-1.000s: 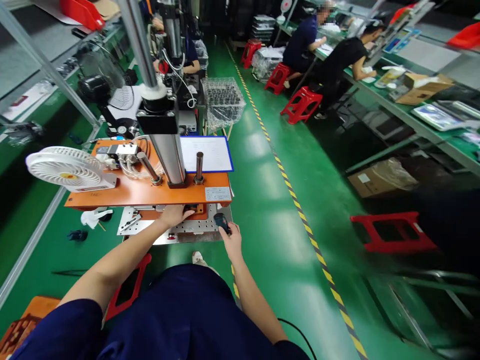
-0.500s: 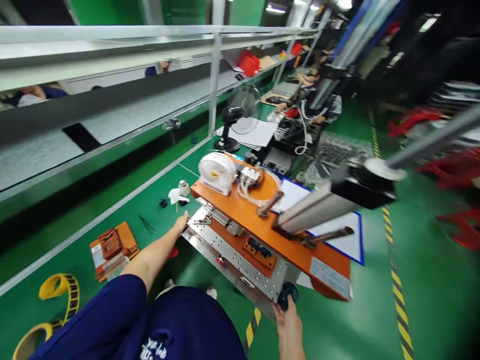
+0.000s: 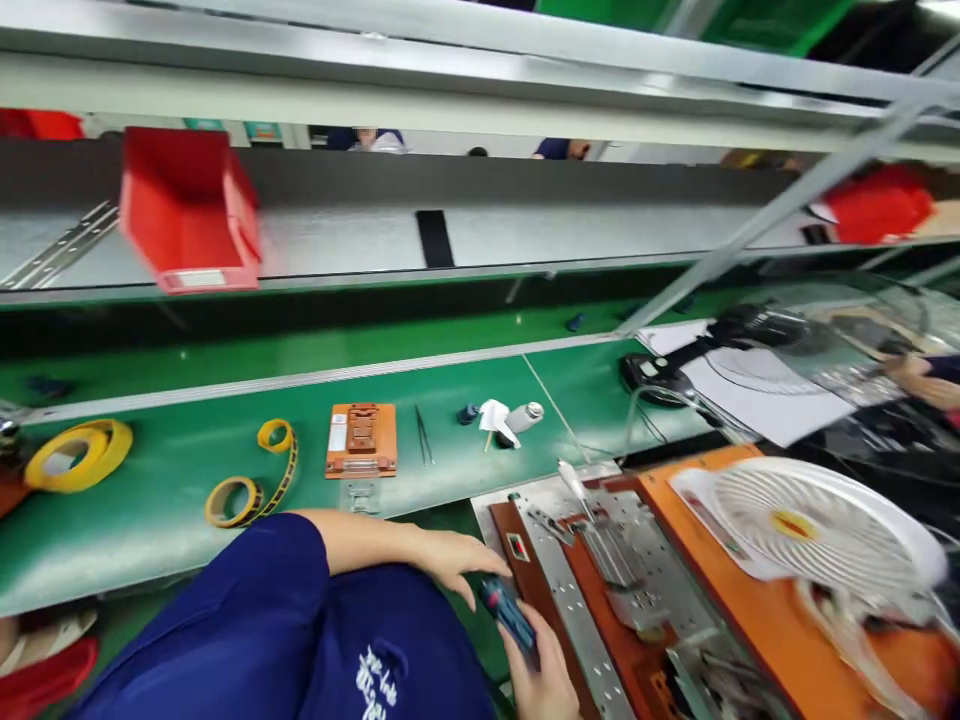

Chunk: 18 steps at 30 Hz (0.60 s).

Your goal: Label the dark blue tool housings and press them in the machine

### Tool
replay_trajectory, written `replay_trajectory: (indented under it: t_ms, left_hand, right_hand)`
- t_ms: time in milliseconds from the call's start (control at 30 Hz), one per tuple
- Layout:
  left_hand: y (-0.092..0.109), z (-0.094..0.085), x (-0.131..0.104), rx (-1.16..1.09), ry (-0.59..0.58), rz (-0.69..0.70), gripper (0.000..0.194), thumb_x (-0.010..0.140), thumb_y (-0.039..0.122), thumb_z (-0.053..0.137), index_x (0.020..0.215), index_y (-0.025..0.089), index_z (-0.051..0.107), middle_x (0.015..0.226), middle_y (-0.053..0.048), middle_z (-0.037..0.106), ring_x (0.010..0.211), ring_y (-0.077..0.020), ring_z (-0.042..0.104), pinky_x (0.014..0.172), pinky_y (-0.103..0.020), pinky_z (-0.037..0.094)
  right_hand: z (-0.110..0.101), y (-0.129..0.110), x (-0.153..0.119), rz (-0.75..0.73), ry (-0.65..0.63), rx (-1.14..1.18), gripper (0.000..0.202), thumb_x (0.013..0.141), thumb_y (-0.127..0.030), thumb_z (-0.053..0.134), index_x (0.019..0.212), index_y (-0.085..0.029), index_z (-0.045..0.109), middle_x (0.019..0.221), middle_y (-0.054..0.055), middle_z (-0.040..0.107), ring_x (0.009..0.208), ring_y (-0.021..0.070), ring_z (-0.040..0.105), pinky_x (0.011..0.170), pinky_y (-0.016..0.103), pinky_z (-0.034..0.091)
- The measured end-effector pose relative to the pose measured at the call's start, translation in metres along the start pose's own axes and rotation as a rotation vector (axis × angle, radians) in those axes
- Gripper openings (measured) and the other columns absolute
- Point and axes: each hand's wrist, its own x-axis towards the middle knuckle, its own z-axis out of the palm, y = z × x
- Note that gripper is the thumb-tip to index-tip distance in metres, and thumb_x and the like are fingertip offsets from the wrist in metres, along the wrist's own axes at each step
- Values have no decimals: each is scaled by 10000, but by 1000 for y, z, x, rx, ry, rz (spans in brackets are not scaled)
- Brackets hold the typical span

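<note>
My right hand (image 3: 545,672) grips a small oblong dark blue part (image 3: 510,612) with a bit of red near its far end. I cannot make out its exact kind. My left hand (image 3: 456,562) is close to the far end of this part, its fingers apart and bent, holding nothing. Both hands are in front of my body, at the left edge of an orange and metal fixture machine (image 3: 592,640). On the bench to the left lies an orange fixture block (image 3: 362,440) with a clear piece at its front edge. Tweezers (image 3: 424,436) rest beside it.
The green bench (image 3: 180,540) also bears yellow tape rolls (image 3: 79,455), a white cloth (image 3: 495,418) and a small bottle (image 3: 525,416). A white fan (image 3: 795,525) stands on the machine. Above, a shelf holds a red bin (image 3: 191,215) and a black phone-like slab (image 3: 434,238).
My view has swung left and nearer the bench. Both hands have left the machine's front corners and come together; the right now holds the dark blue part.
</note>
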Motion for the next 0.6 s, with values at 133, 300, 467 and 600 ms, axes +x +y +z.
replay_trajectory:
  t_ms: [133,300,467,600]
  left_hand:
    - [-8,-47,-58,96,125,-74,620,760,439,796,1303,192,630,1208,-135,720,1145,-333,660,982,-409,497]
    - [-31,-110,-145,22,591,-361,489,541,341,932,980,228,748,889,-24,756,845,-243,716,787,-309,542]
    - [-84,-213,-258,65,1198,-728,421,768,324,798,1136,160,677,1137,-111,703,1049,-249,661,939,-394,513]
    - [-133,-301,-350,98,1564,-1020,360,938,340,645,1241,150,607,1231,-107,647,1077,-229,646,940,-448,539]
  right_hand:
    - [61,-73,86,-396,-233,-41,316,967,-387,523,1225,-255,651,1194,114,706,1128,301,688,977,474,588]
    - [138,-148,135,-572,-430,-107,423,972,-283,494,1392,-261,548,1368,130,588,1247,283,622,997,446,581]
    - [184,-184,140,-529,-503,-103,413,1006,-360,468,1395,-240,539,1339,141,609,1245,282,625,1016,454,564]
    - [197,-165,134,-490,-652,-120,334,1005,-387,460,1257,-259,638,1118,107,726,1015,271,737,855,401,632]
